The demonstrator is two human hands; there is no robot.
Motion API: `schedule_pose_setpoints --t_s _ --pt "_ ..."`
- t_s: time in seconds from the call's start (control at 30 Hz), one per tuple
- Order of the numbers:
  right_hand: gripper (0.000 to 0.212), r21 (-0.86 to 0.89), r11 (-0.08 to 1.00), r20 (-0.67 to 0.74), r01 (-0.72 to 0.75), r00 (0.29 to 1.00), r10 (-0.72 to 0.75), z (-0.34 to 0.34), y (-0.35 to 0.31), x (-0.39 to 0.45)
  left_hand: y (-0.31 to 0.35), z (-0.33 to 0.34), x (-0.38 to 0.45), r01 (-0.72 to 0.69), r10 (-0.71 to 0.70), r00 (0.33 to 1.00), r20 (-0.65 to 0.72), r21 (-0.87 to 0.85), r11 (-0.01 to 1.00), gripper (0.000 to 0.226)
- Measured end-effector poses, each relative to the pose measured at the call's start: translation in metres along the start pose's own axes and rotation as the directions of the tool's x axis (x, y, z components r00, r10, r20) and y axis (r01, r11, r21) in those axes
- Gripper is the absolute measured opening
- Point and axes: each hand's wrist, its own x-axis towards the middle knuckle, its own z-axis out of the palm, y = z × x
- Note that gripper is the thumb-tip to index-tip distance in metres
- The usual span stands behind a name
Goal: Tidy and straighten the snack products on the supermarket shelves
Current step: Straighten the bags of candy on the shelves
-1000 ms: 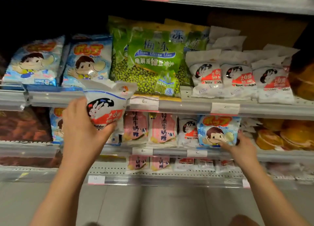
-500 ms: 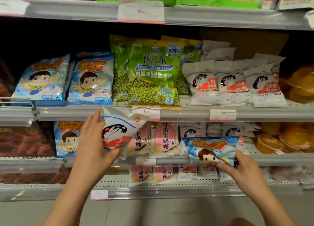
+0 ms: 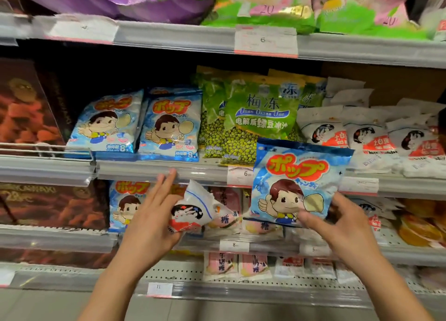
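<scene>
Glossy crinkly plastic all over this shelf. The right hand (image 3: pixel 347 226) pinches a shiny blue lollipop bag (image 3: pixel 298 183) by its lower edge, thumb on the front; it's puffy, roughly square, cartoon kid under orange lettering, held upright in front of the green bean bags (image 3: pixel 255 125) and overlapping their bottoms. The left hand (image 3: pixel 149 224) cradles a crumpled white rabbit-candy bag (image 3: pixel 193 209), tilted, down-left of the green bean bags, fingers mostly straight behind it and thumb hidden. Two more blue bags (image 3: pixel 140 125) stand just left of the green ones; matte white ones (image 3: pixel 366 137) sit just right.
</scene>
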Motion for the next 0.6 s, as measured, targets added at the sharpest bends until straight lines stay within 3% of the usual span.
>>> schedule_pose_setpoints --t_s 0.2,0.4,0.5,0.6 --pt "0.02 0.029 0.989 0.038 0.148 0.988 -0.149 0.037 -0.064 0.038 -0.008 0.004 0.0 -0.011 0.009 1.0 -0.014 -0.096 0.995 0.058" --pt "0.023 -0.089 0.911 0.039 0.402 0.916 -0.4 0.088 -0.129 0.075 -0.006 0.004 -0.001 0.001 -0.004 1.0 -0.031 -0.093 0.996 0.055" --pt "0.02 -0.035 0.928 0.028 0.372 0.928 -0.371 0.116 -0.143 0.105 -0.004 0.006 -0.001 0.017 -0.021 0.999 -0.037 -0.092 0.996 0.056" --pt "0.034 0.074 0.964 0.09 0.255 0.961 -0.261 0.143 -0.143 0.128 -0.001 0.007 -0.001 0.027 -0.031 0.999 -0.038 -0.109 0.994 0.055"
